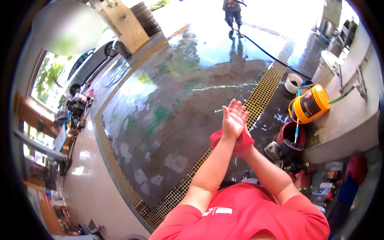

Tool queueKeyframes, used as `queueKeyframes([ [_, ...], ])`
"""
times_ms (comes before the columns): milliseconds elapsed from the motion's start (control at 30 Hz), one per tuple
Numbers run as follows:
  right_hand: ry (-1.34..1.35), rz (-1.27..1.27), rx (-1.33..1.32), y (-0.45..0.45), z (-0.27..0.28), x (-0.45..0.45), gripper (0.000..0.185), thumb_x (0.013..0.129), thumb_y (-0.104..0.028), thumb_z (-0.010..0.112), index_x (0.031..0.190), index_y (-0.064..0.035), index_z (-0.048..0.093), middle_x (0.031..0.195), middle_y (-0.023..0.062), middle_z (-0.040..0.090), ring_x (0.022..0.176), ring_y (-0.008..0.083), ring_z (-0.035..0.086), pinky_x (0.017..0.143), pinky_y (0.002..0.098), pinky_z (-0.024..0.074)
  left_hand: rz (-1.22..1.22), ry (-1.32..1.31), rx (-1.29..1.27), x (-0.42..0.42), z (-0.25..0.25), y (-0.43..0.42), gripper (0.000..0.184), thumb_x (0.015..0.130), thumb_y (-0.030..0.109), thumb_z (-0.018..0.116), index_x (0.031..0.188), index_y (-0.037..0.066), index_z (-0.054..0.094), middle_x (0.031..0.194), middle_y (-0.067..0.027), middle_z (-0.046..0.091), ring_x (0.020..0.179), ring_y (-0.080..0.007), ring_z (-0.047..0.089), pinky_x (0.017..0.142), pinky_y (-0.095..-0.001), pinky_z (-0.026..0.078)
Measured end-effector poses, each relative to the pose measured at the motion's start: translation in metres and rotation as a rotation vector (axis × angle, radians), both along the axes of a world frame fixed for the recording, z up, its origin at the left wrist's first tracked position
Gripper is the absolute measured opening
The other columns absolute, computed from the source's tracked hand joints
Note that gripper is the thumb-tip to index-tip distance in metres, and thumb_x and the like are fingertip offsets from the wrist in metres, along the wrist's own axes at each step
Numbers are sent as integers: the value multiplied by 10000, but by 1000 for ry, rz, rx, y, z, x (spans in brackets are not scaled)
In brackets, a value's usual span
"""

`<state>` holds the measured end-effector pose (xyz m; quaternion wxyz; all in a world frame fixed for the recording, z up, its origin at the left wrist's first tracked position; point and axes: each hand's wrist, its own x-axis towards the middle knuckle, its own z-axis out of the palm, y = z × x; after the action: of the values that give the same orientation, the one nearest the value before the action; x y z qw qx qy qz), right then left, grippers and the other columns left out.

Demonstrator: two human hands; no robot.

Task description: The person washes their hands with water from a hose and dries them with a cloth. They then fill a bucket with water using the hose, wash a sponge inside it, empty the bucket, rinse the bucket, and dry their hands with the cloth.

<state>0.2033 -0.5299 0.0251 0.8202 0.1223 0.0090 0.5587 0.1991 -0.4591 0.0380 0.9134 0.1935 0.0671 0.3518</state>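
My left hand (233,123) is held out in front of me with its palm turned up and fingers stretched out. Behind and below it, my right hand (245,149) is wrapped in or closed on a red cloth (216,138), pressed against the back of the left hand or wrist. Most of the right hand's fingers are hidden by the cloth and the left hand. Both hands are above the yellow floor grating (262,94).
A person (233,16) stands on the wet floor ahead, with a dark hose (260,47) trailing right. At right are a tipped yellow bucket (310,105), a red bucket (289,131), a brush (292,147) and bottles. A car (94,60) and stacked tires (146,19) stand far left.
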Motion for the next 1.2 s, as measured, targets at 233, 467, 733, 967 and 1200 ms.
queueKeyframes([
  [233, -701, -8, -486, 3, -21, 48, 469, 1003, -364, 329, 1352, -61, 407, 1345, 137, 457, 1240, 269, 440, 1059, 401, 326, -496, -359, 109, -64, 32, -13, 732, 898, 599, 392, 1424, 100, 290, 1432, -191, 345, 1298, -372, 370, 1063, -469, 331],
  [467, -1833, -439, -537, -2, -20, -12, 461, 916, -265, 519, 1276, 17, 457, 1294, 209, 489, 1258, 326, 421, 1069, 429, 301, 38, 97, -222, -69, -60, 13, 496, 965, 520, 338, 1251, 135, 466, 1188, -71, 576, 1057, -255, 576, 979, -439, 418],
  [733, -1953, -874, -881, 23, 38, 26, 522, 943, -404, 452, 1231, 28, 508, 1184, 177, 558, 1107, 301, 534, 974, 394, 395, -633, 160, -171, -93, 14, -57, 636, 913, 636, 317, 1387, 217, 377, 1336, 24, 490, 1202, -197, 493, 987, -382, 413],
  [967, -804, -168, -226, 31, 62, 0, 352, 959, -297, 441, 1107, -4, 569, 1069, 105, 605, 1008, 233, 581, 916, 352, 464, -209, -151, -195, -78, 24, 22, 544, 943, 543, 364, 1321, 163, 456, 1262, -94, 556, 1161, -220, 533, 977, -385, 438],
  [1200, -2765, 134, -473, 25, 23, 7, 177, 786, -109, 536, 914, -26, 625, 928, 103, 649, 814, 241, 640, 713, 363, 522, -375, 917, 1000, -104, 9, 79, 451, 828, 97, 620, 1266, 47, 524, 1144, -127, 608, 924, -146, 615, 847, -294, 505],
])
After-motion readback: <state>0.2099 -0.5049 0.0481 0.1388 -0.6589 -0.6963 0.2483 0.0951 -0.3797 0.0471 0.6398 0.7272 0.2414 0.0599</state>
